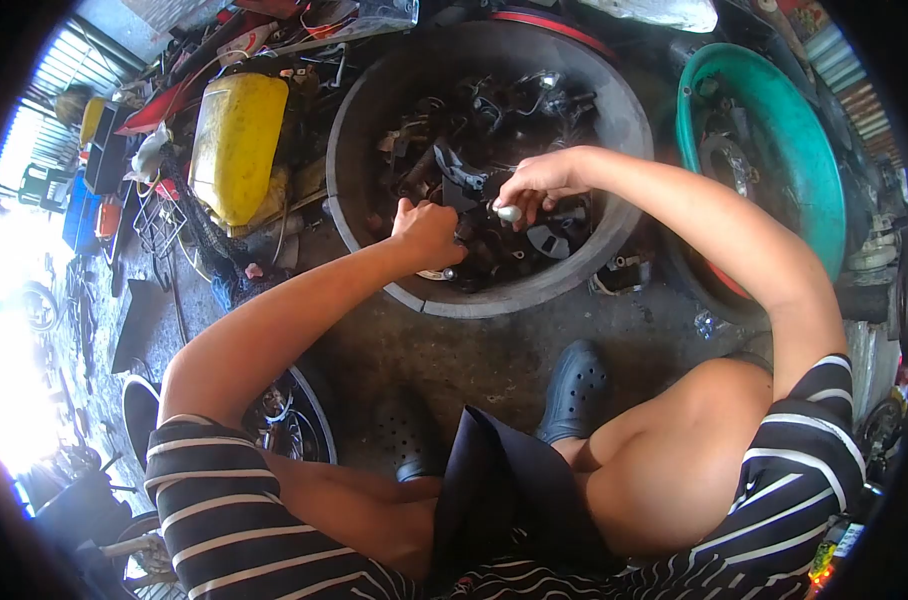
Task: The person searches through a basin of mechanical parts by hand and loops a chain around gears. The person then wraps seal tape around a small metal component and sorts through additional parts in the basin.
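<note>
Both my hands are over a large round grey basin (342,185) full of dark, greasy metal parts (549,240). My left hand (429,232) is closed in a fist at the basin's near left side. What it grips is mostly hidden; a small metal end shows below the fingers. To the right, my right hand (546,185) has its fingers curled around a tool-like object with a pale rounded end (509,213). Its other end cannot be made out among the dark parts. A flat, dark, shiny piece (459,172) lies between and beyond the hands.
A green basin (686,120) with metal parts stands at the right. On the left are a yellow jerrycan (236,150) and a black net-like bundle (209,225). Another tub of parts (319,410) sits by my left knee. My clogs (577,390) rest on the floor before the basin.
</note>
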{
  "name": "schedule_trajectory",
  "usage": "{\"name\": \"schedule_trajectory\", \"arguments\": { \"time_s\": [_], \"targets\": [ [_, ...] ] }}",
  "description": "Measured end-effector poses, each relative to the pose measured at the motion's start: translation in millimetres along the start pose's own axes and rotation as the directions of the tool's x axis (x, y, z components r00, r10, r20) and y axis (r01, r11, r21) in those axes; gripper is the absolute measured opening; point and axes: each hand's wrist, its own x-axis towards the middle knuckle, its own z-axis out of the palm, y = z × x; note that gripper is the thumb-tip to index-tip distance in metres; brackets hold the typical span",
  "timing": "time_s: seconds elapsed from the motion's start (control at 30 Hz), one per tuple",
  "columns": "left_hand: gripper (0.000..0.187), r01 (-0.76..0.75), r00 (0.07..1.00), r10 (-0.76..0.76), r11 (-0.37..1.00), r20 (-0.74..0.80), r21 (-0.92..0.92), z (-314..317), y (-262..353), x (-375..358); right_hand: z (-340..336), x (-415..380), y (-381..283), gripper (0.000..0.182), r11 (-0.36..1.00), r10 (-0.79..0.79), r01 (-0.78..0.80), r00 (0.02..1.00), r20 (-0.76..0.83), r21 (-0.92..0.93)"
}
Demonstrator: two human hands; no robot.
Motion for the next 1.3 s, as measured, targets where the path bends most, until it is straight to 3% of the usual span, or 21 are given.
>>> {"name": "schedule_trajectory", "arguments": {
  "time_s": [0.07,0.13,0.17,0.23,0.27,0.33,0.37,0.43,0.5,0.57,0.6,0.77,0.9,0.97,1.03,1.1,1.17,1.23,1.3],
  "targets": [
    [0.043,-0.008,1.000,0.008,1.000,0.003,-0.004,0,0,0,-1,-2,0,0.027,0.999,0.032,-0.032,0.999,0.040,-0.014],
    [0.043,0.034,0.999,-0.032,0.996,0.021,-0.080,0,-1,2,-8,0,2,0.029,0.992,-0.092,0.088,0.995,-0.044,-0.088],
    [0.043,0.033,0.999,-0.031,0.996,0.016,-0.078,0,-2,2,-16,8,9,0.036,0.956,-0.283,0.293,0.940,-0.190,0.023],
    [0.045,0.020,1.000,-0.018,0.995,0.019,-0.095,0,-5,1,-26,0,0,0.035,0.901,-0.203,0.384,0.784,-0.587,0.201],
    [0.045,0.021,1.000,-0.020,0.995,0.012,-0.095,2,-3,0,-33,-1,-1,0.036,0.920,-0.185,0.364,0.727,-0.662,0.142],
    [0.048,-0.049,0.997,0.055,0.993,-0.052,0.110,5,1,-3,-45,0,12,0.029,0.944,-0.178,0.328,0.611,-0.772,0.042],
    [0.048,-0.048,0.997,0.054,0.992,-0.051,0.114,6,2,-4,-48,3,19,0.029,0.943,-0.179,0.331,0.610,-0.772,0.043],
    [0.054,-0.037,0.996,0.046,0.994,-0.076,0.105,11,4,-6,-47,11,30,0.022,0.944,-0.316,0.270,0.591,-0.742,-0.188],
    [0.047,-0.026,0.995,0.036,0.995,-0.098,0.098,11,2,0,-39,14,34,0.017,0.904,-0.427,0.303,0.627,-0.651,-0.300],
    [0.040,0.051,0.997,-0.052,0.998,0.048,0.026,8,2,6,-28,6,28,0.016,0.894,-0.425,0.217,0.689,-0.587,-0.393],
    [0.033,0.064,0.998,-0.064,0.998,0.029,0.002,7,4,6,-27,5,30,0.016,0.865,-0.462,0.222,0.702,-0.541,-0.451],
    [0.038,0.061,0.997,-0.063,0.997,0.033,0.054,0,2,14,-29,3,33,0.018,0.827,-0.440,0.136,0.761,-0.477,-0.546],
    [0.041,0.045,0.999,-0.045,0.999,-0.017,-0.006,-9,-10,12,-32,-8,33,0.017,0.700,-0.467,0.047,0.784,-0.408,-0.713],
    [0.044,0.075,0.997,-0.075,0.997,-0.003,-0.003,-18,-12,15,-34,-12,33,0.016,0.550,-0.476,0.029,0.832,-0.285,-0.835],
    [0.044,0.126,0.987,-0.114,0.988,0.116,-0.095,-32,-14,23,-33,-13,31,0.017,0.532,-0.459,0.007,0.843,-0.281,-0.847],
    [0.040,0.056,0.998,-0.055,0.994,0.013,-0.094,-38,-26,34,-33,-18,30,0.022,0.495,-0.478,0.004,0.836,-0.269,-0.869],
    [0.040,0.034,0.999,-0.028,0.971,0.030,-0.238,-47,-38,45,-34,-19,29,0.029,0.495,-0.471,-0.002,0.840,-0.270,-0.869],
    [0.040,0.023,0.999,-0.013,0.967,0.040,-0.254,-58,-47,54,-37,-17,33,0.025,0.442,-0.550,0.047,0.803,-0.229,-0.896],
    [0.034,-0.003,0.997,-0.020,0.956,-0.073,-0.295,-73,-52,55,-43,-14,36,0.027,0.421,-0.536,0.027,0.814,-0.224,-0.907]
  ]
}}
